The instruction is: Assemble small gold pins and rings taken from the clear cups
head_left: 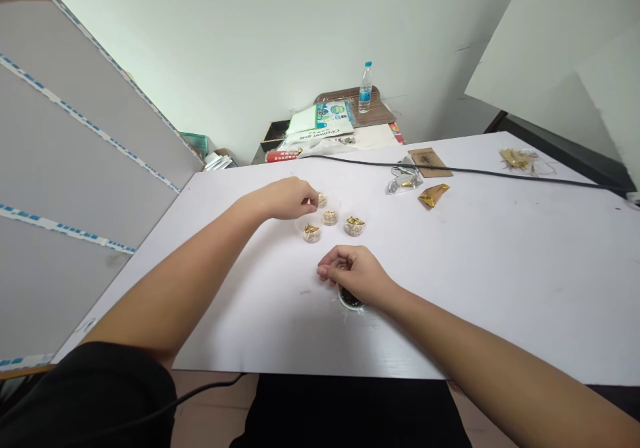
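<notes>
The rear cup (323,201) is being flanked on its left by the nearer, half-curled left hand (295,198); the dark bowl (351,297) is being overhung by the loosely pinched right hand (356,273); grips cannot be told.

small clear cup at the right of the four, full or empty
Looks full: gold-coloured pieces are heaped at about the rim of the small clear cup; how deep they go I cannot tell.
</notes>
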A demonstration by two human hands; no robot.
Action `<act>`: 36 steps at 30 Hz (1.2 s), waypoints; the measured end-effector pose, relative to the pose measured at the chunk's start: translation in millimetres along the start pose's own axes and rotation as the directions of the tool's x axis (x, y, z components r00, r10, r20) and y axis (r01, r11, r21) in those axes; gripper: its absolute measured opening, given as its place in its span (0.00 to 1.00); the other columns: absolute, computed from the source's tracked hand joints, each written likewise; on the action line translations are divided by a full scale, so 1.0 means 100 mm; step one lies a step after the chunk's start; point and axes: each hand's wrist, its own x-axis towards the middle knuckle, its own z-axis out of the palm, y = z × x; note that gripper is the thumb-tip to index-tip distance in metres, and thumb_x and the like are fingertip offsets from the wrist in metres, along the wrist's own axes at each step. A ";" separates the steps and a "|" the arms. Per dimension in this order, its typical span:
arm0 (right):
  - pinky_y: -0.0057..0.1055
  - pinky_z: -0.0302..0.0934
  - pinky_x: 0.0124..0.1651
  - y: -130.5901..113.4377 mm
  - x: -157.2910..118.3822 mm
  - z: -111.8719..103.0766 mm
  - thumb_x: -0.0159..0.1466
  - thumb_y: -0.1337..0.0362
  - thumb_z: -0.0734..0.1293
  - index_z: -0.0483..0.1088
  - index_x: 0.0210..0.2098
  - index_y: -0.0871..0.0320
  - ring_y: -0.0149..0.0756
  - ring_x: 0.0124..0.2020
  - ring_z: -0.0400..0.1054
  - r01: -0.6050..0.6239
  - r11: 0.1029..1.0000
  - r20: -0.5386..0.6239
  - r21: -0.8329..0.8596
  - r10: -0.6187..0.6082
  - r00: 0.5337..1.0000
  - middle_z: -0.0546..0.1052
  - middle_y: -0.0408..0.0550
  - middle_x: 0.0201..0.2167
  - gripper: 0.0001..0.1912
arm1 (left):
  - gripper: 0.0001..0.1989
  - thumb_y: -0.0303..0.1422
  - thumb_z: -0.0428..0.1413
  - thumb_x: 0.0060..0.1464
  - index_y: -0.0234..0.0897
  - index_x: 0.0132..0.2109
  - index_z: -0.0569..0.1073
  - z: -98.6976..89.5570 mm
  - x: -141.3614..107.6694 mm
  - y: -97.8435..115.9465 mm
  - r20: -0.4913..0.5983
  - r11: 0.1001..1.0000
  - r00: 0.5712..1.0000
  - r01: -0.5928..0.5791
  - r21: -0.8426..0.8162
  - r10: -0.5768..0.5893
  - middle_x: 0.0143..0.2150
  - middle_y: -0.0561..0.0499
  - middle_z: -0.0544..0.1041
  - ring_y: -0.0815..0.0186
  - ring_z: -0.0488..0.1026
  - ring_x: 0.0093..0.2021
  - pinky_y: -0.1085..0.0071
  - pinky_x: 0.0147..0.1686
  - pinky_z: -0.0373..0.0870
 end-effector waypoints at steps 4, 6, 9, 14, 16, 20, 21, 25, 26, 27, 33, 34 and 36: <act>0.28 0.61 0.28 0.00 -0.01 0.02 0.47 0.57 0.78 0.72 0.28 0.62 0.29 0.22 0.67 -0.034 0.999 0.055 0.038 0.032 0.998 0.77 0.47 0.24 0.18 | 0.12 0.35 0.53 0.54 0.42 0.41 0.80 -0.06 -0.04 0.04 0.172 0.999 0.984 0.043 -0.029 -0.037 0.32 0.52 0.80 0.65 0.72 0.33 0.72 0.32 0.60; 0.28 0.61 0.29 0.00 -0.01 0.02 0.48 0.57 0.78 0.72 0.28 0.61 0.29 0.23 0.67 -0.030 0.999 0.065 0.024 0.028 0.997 0.77 0.47 0.24 0.17 | 0.13 0.34 0.54 0.53 0.43 0.42 0.81 -0.03 -0.01 0.10 0.230 0.996 0.970 0.072 0.045 -0.081 0.33 0.51 0.80 0.65 0.73 0.33 0.72 0.32 0.60; 0.28 0.61 0.29 0.00 -0.01 0.01 0.53 0.58 0.75 0.72 0.29 0.62 0.29 0.24 0.68 -0.004 1.000 0.081 0.020 0.002 0.997 0.78 0.48 0.25 0.13 | 0.14 0.33 0.56 0.51 0.45 0.44 0.82 0.05 0.07 0.19 0.216 0.971 0.966 0.091 0.223 -0.141 0.41 0.47 0.80 0.61 0.73 0.37 0.71 0.32 0.60; 0.27 0.60 0.30 0.01 0.00 0.02 0.59 0.59 0.70 0.71 0.31 0.62 0.28 0.25 0.68 0.019 1.000 0.063 0.014 -0.020 0.998 0.78 0.49 0.28 0.11 | 0.13 0.35 0.58 0.51 0.44 0.43 0.82 -0.04 0.11 0.16 0.207 0.975 0.973 0.052 0.218 -0.099 0.39 0.47 0.79 0.63 0.72 0.35 0.71 0.31 0.59; 0.27 0.60 0.30 0.01 0.01 0.02 0.59 0.59 0.70 0.71 0.31 0.62 0.29 0.25 0.69 0.022 1.000 0.060 0.015 -0.023 0.998 0.78 0.49 0.29 0.11 | 0.12 0.36 0.56 0.53 0.42 0.41 0.82 -0.15 0.13 0.11 0.142 0.990 0.988 0.043 0.135 -0.062 0.37 0.49 0.79 0.66 0.71 0.32 0.71 0.31 0.59; 0.27 0.61 0.31 0.03 0.01 0.01 0.60 0.59 0.70 0.71 0.31 0.61 0.29 0.26 0.69 0.031 0.999 0.053 0.009 -0.031 0.998 0.78 0.50 0.29 0.11 | 0.14 0.33 0.52 0.56 0.40 0.45 0.80 -0.23 0.31 0.13 -0.001 0.995 0.999 0.041 0.089 -0.041 0.42 0.48 0.79 0.65 0.72 0.37 0.72 0.33 0.60; 0.28 0.61 0.31 0.03 0.01 0.01 0.60 0.59 0.70 0.71 0.31 0.61 0.30 0.26 0.70 0.036 0.999 0.052 0.009 -0.036 0.998 0.78 0.50 0.29 0.11 | 0.15 0.31 0.51 0.55 0.41 0.45 0.80 -0.20 0.39 0.15 0.011 0.989 0.998 0.056 0.140 -0.059 0.43 0.48 0.79 0.64 0.72 0.38 0.71 0.33 0.60; 0.27 0.61 0.30 0.04 0.02 0.01 0.59 0.59 0.70 0.70 0.31 0.61 0.29 0.25 0.69 0.053 0.998 0.062 0.029 -0.055 0.997 0.78 0.49 0.28 0.11 | 0.16 0.25 0.56 0.45 0.41 0.41 0.82 -0.04 0.66 0.28 0.132 0.955 0.986 0.057 0.290 -0.099 0.42 0.45 0.80 0.60 0.73 0.37 0.69 0.32 0.62; 0.27 0.61 0.29 0.04 0.02 0.02 0.59 0.59 0.70 0.70 0.31 0.61 0.29 0.25 0.69 0.055 0.998 0.065 0.033 -0.057 0.996 0.78 0.49 0.28 0.10 | 0.15 0.25 0.57 0.44 0.41 0.40 0.82 -0.01 0.70 0.30 0.143 0.953 0.985 0.049 0.298 -0.095 0.41 0.44 0.80 0.59 0.73 0.37 0.69 0.33 0.63; 0.27 0.61 0.29 0.04 0.02 0.02 0.60 0.60 0.70 0.70 0.31 0.61 0.29 0.25 0.69 0.054 0.998 0.066 0.037 -0.057 0.996 0.78 0.49 0.28 0.10 | 0.15 0.26 0.59 0.42 0.40 0.39 0.82 0.02 0.73 0.31 0.143 0.951 0.986 0.043 0.307 -0.091 0.40 0.43 0.79 0.57 0.73 0.37 0.68 0.34 0.64; 0.26 0.62 0.30 0.02 0.02 0.03 0.61 0.62 0.69 0.70 0.32 0.61 0.29 0.25 0.69 0.033 0.999 0.068 0.034 -0.036 0.997 0.78 0.48 0.28 0.08 | 0.16 0.26 0.59 0.41 0.38 0.40 0.83 0.09 0.78 0.38 0.132 0.935 0.990 0.007 0.356 -0.057 0.42 0.38 0.79 0.52 0.75 0.39 0.65 0.36 0.67; 0.26 0.62 0.30 0.02 0.02 0.02 0.62 0.62 0.69 0.70 0.32 0.61 0.29 0.26 0.69 0.031 0.999 0.071 0.033 -0.033 0.997 0.78 0.48 0.28 0.08 | 0.16 0.26 0.59 0.42 0.37 0.40 0.82 0.10 0.78 0.39 0.135 0.934 0.989 0.006 0.356 -0.058 0.42 0.38 0.79 0.52 0.76 0.40 0.64 0.36 0.68; 0.27 0.62 0.30 0.01 0.01 0.02 0.62 0.62 0.69 0.70 0.32 0.61 0.29 0.26 0.69 0.033 0.999 0.074 0.032 -0.036 0.997 0.78 0.48 0.28 0.08 | 0.15 0.25 0.59 0.42 0.36 0.40 0.82 0.12 0.79 0.40 0.136 0.933 0.989 0.004 0.360 -0.056 0.42 0.36 0.79 0.50 0.76 0.41 0.64 0.37 0.68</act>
